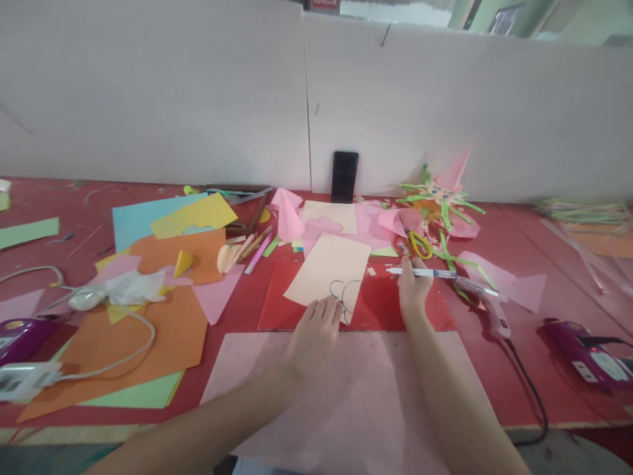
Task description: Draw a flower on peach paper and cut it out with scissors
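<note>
left hand [316,330] lay spread flat on cream paper [326,264] bearing curved lines | right hand [414,290] gripped pen [438,273] near scissors [420,245] | phone [345,177] stood upright beyond

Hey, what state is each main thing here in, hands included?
Left hand: resting on cream paper
Right hand: holding a pen
Cream paper: partly drawn on
Pen: held, off the paper
Phone: upright, screen dark
Glue gun: lying down, corded
Scissors: lying down, opening unclear
</note>
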A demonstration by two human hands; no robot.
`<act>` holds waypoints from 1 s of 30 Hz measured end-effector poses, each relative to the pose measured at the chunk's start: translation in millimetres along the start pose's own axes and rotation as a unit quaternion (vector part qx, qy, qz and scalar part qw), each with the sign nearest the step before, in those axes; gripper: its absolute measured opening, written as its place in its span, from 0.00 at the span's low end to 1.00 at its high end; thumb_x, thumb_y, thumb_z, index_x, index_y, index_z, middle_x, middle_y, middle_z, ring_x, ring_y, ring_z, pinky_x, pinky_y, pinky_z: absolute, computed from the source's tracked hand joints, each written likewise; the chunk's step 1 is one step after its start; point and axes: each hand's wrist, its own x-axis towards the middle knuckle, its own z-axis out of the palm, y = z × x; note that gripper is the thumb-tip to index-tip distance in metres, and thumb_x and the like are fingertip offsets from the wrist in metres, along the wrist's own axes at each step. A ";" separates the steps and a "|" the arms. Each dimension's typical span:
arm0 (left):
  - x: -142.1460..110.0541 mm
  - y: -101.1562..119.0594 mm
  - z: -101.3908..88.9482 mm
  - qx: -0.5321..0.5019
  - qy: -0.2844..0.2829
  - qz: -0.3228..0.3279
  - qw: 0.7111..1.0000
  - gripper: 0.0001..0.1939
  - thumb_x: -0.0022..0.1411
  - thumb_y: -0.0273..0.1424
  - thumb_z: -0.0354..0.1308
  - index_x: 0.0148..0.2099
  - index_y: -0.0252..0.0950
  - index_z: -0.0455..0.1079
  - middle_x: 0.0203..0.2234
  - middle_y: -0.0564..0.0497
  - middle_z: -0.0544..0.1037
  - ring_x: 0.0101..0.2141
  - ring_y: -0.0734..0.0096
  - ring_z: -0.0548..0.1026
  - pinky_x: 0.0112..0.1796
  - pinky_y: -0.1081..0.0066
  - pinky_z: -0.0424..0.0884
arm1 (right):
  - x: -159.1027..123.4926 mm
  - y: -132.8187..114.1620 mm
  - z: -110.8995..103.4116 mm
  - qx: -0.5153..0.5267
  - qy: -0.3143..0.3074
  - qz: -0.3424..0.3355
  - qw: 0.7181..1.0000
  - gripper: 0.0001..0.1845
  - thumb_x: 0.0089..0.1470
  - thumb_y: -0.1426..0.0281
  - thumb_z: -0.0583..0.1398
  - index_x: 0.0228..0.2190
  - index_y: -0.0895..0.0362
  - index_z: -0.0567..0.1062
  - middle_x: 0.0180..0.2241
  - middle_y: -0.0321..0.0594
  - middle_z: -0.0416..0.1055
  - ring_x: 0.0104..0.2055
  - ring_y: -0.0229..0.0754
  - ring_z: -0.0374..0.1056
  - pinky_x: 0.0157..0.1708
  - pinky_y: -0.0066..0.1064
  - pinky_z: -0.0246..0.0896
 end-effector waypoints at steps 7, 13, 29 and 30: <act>6.3 -3.1 -1.9 -0.032 0.004 0.006 0.999 0.20 0.51 0.17 0.48 0.48 0.29 0.64 0.40 0.42 0.71 0.38 0.64 0.71 0.36 0.66 0.70 | -28.8 -20.2 28.9 -0.004 -0.172 -0.032 0.985 0.19 0.50 0.60 0.55 0.16 0.55 0.56 0.12 0.26 0.49 0.16 0.31 0.50 0.18 0.24 0.46; 23.4 -11.3 -0.8 -0.084 0.037 0.008 0.996 0.11 0.55 0.19 0.46 0.39 0.31 0.65 0.37 0.43 0.71 0.33 0.66 0.71 0.29 0.68 0.69 | -32.0 -19.6 48.2 0.026 -0.283 0.014 0.959 0.21 0.48 0.58 0.58 0.14 0.55 0.59 0.10 0.27 0.55 0.15 0.32 0.57 0.18 0.24 0.51; 18.6 -6.0 9.1 -0.190 0.099 0.070 0.974 0.18 0.62 0.25 0.41 0.54 0.31 0.60 0.45 0.45 0.71 0.45 0.66 0.68 0.43 0.66 0.64 | -24.7 -11.3 44.4 -0.029 -0.308 -0.009 0.951 0.19 0.51 0.64 0.54 0.13 0.54 0.56 0.08 0.26 0.54 0.13 0.31 0.54 0.21 0.25 0.55; 18.7 -6.4 9.3 -0.195 0.095 0.068 0.974 0.18 0.62 0.25 0.41 0.54 0.31 0.60 0.45 0.45 0.72 0.45 0.66 0.68 0.43 0.66 0.64 | -24.9 -11.3 44.2 -0.036 -0.306 -0.011 0.951 0.19 0.51 0.64 0.54 0.13 0.55 0.56 0.08 0.26 0.54 0.13 0.31 0.53 0.21 0.25 0.54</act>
